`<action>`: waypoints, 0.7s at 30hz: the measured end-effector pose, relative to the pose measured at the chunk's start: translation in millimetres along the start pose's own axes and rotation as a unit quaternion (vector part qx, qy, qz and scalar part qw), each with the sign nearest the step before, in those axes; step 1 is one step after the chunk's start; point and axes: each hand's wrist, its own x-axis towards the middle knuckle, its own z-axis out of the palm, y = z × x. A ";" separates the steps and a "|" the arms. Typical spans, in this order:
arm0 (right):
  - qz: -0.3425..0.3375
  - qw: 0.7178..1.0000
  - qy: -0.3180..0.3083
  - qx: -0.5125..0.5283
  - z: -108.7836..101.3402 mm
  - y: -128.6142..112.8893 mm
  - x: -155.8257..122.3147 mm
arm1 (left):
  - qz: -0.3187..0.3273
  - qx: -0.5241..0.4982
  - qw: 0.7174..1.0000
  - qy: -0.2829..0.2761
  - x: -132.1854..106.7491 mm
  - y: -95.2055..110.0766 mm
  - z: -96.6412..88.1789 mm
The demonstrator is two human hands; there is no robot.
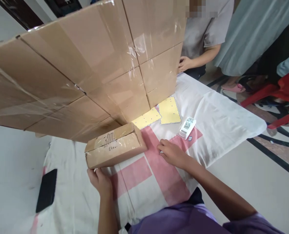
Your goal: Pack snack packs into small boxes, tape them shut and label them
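Purple shirt (176,219) nearest. Your left hand (102,182), the closer, touches the taped cardboard box (117,148), grasp unclear; long axis runs rightward, slightly forward. Right hand (172,153) curled, contents unclear.

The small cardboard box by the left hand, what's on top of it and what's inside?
On the small cardboard box are dark printed marks and shiny tape. It looks closed, so whatever's inside can't be seen.

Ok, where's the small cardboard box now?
In the head view, the small cardboard box lies left of centre on the cloth, before the tall cardboard panel, the left hand at its left end.
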 end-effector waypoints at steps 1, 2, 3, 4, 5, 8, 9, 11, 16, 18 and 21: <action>0.001 1.000 0.006 0.016 -0.9 0.3 3.3 | 0.005 -0.006 1.000 0.010 0.1 1.1 0.6; 0.000 0.999 0.015 0.050 -1.9 0.3 7.5 | 0.007 -0.012 1.000 0.019 0.2 1.5 1.0; 0.000 0.994 0.019 0.107 -2.8 -0.4 12.7 | 0.004 -0.019 1.000 0.024 0.2 1.1 1.3; 0.006 0.982 0.019 0.187 -3.8 -1.9 19.2 | -0.004 -0.025 0.999 0.025 0.3 0.1 1.7; 0.020 0.958 0.011 0.286 -4.7 -4.3 27.0 | -0.015 -0.034 0.999 0.028 0.5 -1.1 2.2; 0.089 0.827 -0.028 0.554 -4.8 -15.0 57.1 | -0.045 -0.064 0.996 0.040 1.8 -3.4 4.1; 0.107 0.788 -0.031 0.605 -3.7 -18.6 67.8 | -0.049 -0.066 0.996 0.040 2.4 -3.4 4.7; 0.125 0.749 -0.018 0.651 0.0 -23.4 86.4 | -0.058 -0.056 0.996 0.040 3.4 -3.0 5.5; 0.113 0.777 -0.015 0.619 13.0 -17.0 104.7 | -0.078 -0.006 0.996 0.031 6.2 -4.5 4.3; 0.070 0.827 0.006 0.558 17.5 -11.3 104.9 | -0.077 0.007 0.997 0.026 7.2 -5.7 3.7; -0.006 0.880 0.073 0.469 21.9 -5.1 105.6 | -0.075 0.025 0.997 0.019 7.8 -6.9 3.9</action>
